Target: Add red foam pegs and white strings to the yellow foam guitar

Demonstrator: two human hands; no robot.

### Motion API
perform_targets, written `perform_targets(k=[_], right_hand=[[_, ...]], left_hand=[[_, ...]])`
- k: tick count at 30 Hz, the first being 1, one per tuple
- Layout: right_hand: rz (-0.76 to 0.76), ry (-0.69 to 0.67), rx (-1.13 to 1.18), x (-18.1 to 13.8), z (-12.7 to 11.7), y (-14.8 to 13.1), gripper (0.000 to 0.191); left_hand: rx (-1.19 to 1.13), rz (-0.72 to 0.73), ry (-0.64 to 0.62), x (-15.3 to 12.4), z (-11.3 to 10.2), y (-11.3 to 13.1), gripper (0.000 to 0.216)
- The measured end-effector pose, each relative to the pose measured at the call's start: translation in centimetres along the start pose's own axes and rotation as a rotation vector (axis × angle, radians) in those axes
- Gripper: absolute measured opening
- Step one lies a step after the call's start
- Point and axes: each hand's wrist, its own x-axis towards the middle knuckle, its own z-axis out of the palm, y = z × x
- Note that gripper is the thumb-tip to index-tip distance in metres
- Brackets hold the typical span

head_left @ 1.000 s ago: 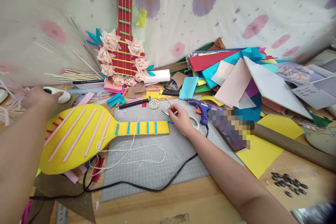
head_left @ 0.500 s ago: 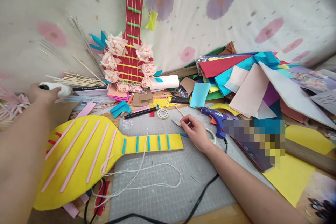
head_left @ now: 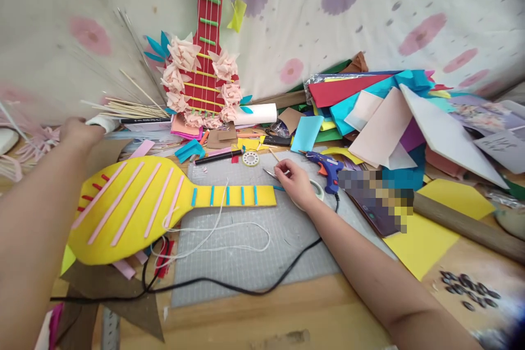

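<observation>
At the far left, my left hand point(head_left: 79, 134) reaches out with its fingers closed around the near end of a white spool point(head_left: 107, 122). My right hand point(head_left: 294, 181) rests on the grey cutting mat point(head_left: 229, 276), thumb and fingers pinched together; what they hold, if anything, is hidden. A pointed metal blade point(head_left: 268, 174) and a pale ring point(head_left: 318, 191) show beside it. Left of that hand lies a yellow guitar-shaped cutout point(head_left: 135, 251) with pink, blue and red strips. Loose white string point(head_left: 246, 222) loops over its neck and the mat.
A red decorated guitar point(head_left: 205, 87) leans at the back wall. Close on the right are a blue glue gun point(head_left: 328, 167) with black cable point(head_left: 246, 291) and a phone point(head_left: 369, 208). Coloured sheets point(head_left: 377, 115) pile up behind. Small black pieces point(head_left: 467, 287) lie at far right.
The view has shifted, with most things sitting higher in it and more of the near table edge visible. My left hand now covers more of the white spool. My right hand keeps its place on the mat.
</observation>
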Motion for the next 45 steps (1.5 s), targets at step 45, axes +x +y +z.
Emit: perform_targets(k=[45], right_hand=[[0.165, -0.408, 0.396, -4.8, 0.1, -7.6, 0.036]], left_hand=[[-0.754, 0.182, -0.553, -29.6, -1.8, 13.9, 0.026]])
